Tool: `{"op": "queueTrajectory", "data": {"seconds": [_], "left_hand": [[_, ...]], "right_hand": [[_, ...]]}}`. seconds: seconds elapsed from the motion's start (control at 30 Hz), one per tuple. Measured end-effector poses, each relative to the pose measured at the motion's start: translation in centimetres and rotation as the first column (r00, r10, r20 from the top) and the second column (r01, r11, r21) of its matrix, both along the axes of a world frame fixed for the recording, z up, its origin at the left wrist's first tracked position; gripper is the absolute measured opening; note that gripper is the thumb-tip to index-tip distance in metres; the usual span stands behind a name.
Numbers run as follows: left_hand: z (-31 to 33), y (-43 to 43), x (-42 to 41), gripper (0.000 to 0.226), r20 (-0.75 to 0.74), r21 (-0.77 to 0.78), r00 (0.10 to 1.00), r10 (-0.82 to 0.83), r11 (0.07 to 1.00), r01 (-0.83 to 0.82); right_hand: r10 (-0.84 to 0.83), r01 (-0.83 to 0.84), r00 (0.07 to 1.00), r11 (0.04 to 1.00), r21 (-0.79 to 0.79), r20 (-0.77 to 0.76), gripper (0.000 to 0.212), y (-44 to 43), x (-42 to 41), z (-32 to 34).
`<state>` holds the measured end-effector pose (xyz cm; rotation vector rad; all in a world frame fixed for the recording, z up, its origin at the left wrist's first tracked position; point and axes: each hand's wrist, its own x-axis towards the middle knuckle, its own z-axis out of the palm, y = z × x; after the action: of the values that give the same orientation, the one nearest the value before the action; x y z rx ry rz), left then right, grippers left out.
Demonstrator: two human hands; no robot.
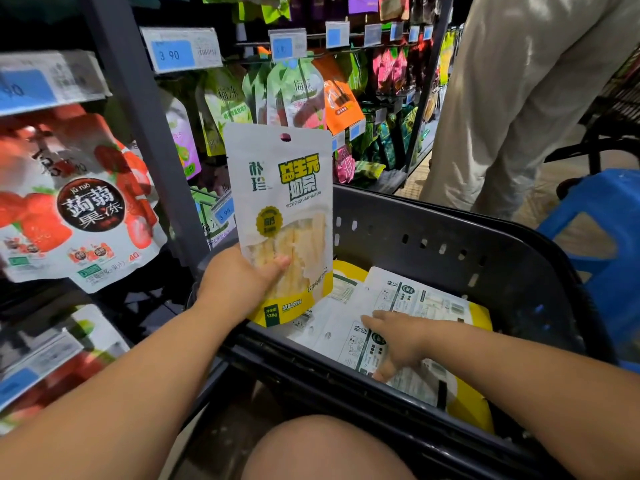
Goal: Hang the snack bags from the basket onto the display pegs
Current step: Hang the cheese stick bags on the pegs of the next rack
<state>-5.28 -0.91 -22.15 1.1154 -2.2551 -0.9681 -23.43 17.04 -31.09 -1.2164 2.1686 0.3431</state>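
My left hand (239, 282) grips the lower part of a white and yellow snack bag (280, 188), holding it upright in front of the shelves, its hang hole at the top. My right hand (398, 341) reaches into the dark plastic basket (485, 244) and rests with spread fingers on the snack bags (415, 299) lying face down there. Display pegs (311, 36) with blue price tags run across the rack behind, hung with green, orange and pink bags.
A large red strawberry jelly bag (79, 209) hangs at the left beside a grey rack upright (145, 126). A person in light trousers (512, 98) stands at the right. A blue stool (602, 230) sits behind the basket. My knee (329, 452) is below.
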Motion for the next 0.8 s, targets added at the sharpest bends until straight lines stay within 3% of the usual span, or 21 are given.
{"op": "queueTrajectory", "data": {"seconds": [0.13, 0.3, 0.6, 0.7, 0.8], "left_hand": [[0.0, 0.1, 0.0, 0.033, 0.004, -0.018, 1.0, -0.01, 1.0, 0.01], [0.1, 0.2, 0.0, 0.034, 0.005, -0.014, 1.0, -0.012, 1.0, 0.012], [0.2, 0.3, 0.1, 0.034, 0.023, -0.031, 1.0, -0.02, 0.999, 0.02], [0.1, 0.3, 0.3, 0.034, 0.026, -0.035, 0.999, -0.023, 0.999, 0.024], [0.1, 0.2, 0.3, 0.033, 0.019, -0.035, 0.999, -0.033, 0.999, 0.033]], "right_hand": [[0.038, -0.041, 0.998, 0.998, -0.047, -0.053, 0.117, 0.0, 0.2, 0.1], [-0.045, 0.036, 0.996, 0.994, -0.107, -0.081, 0.108, -0.5, 0.6, -0.1], [-0.091, 0.088, 0.989, 0.996, -0.026, -0.118, 0.103, -0.6, 0.4, 0.2], [-0.188, 0.171, 0.972, 0.977, -0.126, -0.138, 0.096, -0.4, -0.9, -0.8], [-0.345, 0.328, 0.921, 0.937, -0.122, -0.179, 0.108, 0.2, -2.6, -1.8]]}}
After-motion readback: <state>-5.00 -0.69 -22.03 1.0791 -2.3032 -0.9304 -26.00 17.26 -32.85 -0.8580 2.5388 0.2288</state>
